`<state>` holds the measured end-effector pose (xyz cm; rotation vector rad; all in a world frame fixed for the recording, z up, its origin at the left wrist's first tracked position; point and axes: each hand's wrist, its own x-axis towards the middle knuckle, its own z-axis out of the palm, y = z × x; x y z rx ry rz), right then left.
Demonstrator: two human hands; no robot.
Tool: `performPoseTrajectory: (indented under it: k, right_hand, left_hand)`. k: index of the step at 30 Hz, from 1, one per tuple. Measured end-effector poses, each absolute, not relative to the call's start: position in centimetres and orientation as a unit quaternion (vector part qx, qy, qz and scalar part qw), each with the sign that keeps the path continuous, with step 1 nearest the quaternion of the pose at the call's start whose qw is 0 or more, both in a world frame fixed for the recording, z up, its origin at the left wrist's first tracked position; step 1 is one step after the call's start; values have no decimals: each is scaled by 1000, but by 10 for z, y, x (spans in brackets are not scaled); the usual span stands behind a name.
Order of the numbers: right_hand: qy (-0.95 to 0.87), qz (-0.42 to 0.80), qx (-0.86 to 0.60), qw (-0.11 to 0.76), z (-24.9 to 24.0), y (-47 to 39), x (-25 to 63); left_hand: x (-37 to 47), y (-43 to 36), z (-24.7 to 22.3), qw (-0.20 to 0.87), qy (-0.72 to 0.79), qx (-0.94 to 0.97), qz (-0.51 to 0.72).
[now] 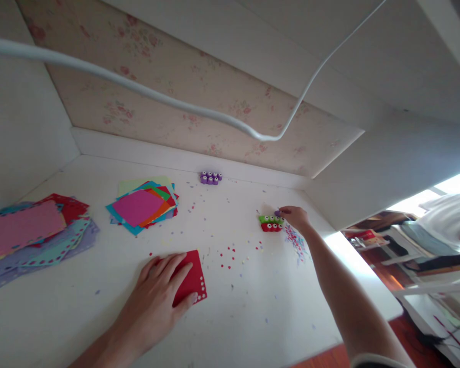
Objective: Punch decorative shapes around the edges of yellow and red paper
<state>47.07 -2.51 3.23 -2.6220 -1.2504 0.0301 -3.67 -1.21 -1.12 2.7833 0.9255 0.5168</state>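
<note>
My left hand (159,286) lies spread over a red sheet of paper (191,276) on the white table, fingers apart. Small flower-shaped holes run along the paper's right and lower edges. Farther right, the fingertips of my right hand (298,217) pinch a small purple paper punch (278,213). It is just behind a row of green punches (270,219); whether it touches them I cannot tell. Red punches (271,227) stand directly in front of the green ones. Another cluster of purple punches (210,178) sits near the back wall.
Stacked coloured paper (138,207) lies at the back left, with punched sheets (23,230) at far left. Red paper bits (228,258) and a confetti pile (295,243) dot the table. A white cable (157,94) hangs across the view; a side panel (368,174) rises right.
</note>
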Motion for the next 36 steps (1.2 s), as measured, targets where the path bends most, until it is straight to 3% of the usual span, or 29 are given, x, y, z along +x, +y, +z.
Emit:
performPoseTrajectory:
  k: [12,19,25,36]
  right_hand:
    - [-508,-7,-855,100,61,25,425]
    - [-640,40,-758,122,34,114,324]
    - [-642,44,-752,141,19,172,285]
    - [-623,96,-758,164,25,129,278]
  left_hand:
    - [-38,-15,-8,107,315,930,157]
    - [-40,-5,-1,86,356,910,196]
    - [-42,6,9,68,420,890,163]
    - [-46,7,13,155,412,882,170]
